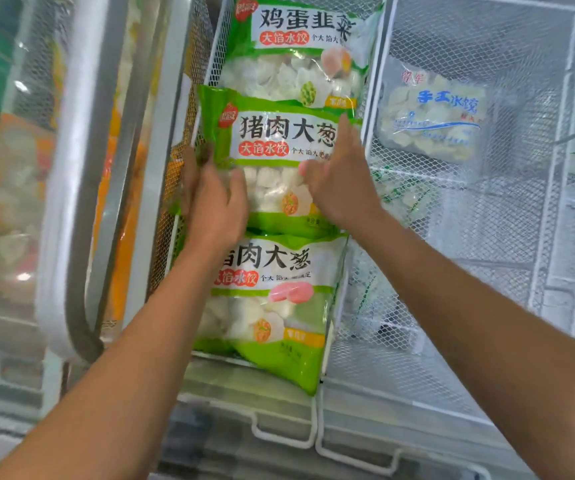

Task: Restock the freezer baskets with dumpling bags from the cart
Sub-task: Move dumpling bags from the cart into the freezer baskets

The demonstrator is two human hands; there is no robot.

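Three green dumpling bags lie in a row in a white wire freezer basket [215, 53]. The far bag [300, 50] lies at the top of the view. The middle bag [279, 140] overlaps it and the near bag [272, 306], which hangs over the basket's front rim. My left hand [215, 199] lies on the middle bag's left side, fingers spread and loosely bent over its edge. My right hand [339, 174] rests on that bag's right side with fingers straight, pointing away from me.
Right of this basket is another wire basket [487, 237] holding a clear bag with blue print [431, 123] and a bag deeper down. A slid-back glass lid with a grey frame [82, 202] stands to the left, over orange packs. White basket handles [284, 434] sit at the front.
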